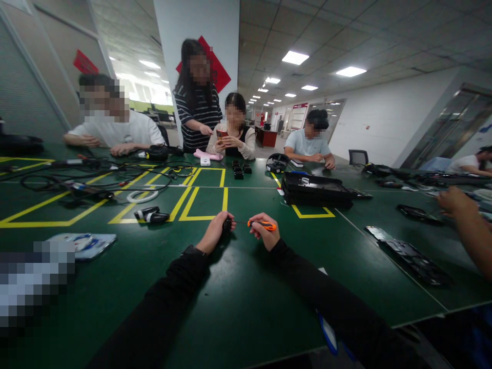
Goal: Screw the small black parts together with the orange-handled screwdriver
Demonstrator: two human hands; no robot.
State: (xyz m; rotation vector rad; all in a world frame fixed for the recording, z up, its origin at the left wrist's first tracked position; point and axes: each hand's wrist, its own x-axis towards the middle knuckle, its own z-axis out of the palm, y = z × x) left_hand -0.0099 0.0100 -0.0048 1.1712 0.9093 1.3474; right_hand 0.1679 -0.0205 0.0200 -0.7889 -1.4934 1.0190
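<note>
A small black part (227, 225) sits pinched in the left hand (217, 230), low over the green surface (238, 297) near the middle of the scene; the fingers are closed together around it, though it is too small and dark to say what kind of part it is. Pointing at it from the right is an orange-handled screwdriver (262, 224), its thin shaft reaching across the short gap to the part; the right hand (265, 233) is clamped on the handle, fingers curled under it. Both forearms, in black sleeves, rest on the surface.

Just to the far left of the hands lie a black-and-white cylindrical piece (151, 214) and a white ring (142, 196) among yellow tape lines (203, 205); further left a tangle of black cables (96, 179) spreads out. To the far right stands a black tray-like case (315, 189); a flat black panel (409, 256) lies to the near right, with another person's hand (455, 201) beyond it. Several people sit or stand along the far edge.

The likely trouble is the tip slipping off the part, since it is held in the fingers rather than braced; a slip could jab the left fingers, or flick the part away onto the dark surface where it would be hard to find.
</note>
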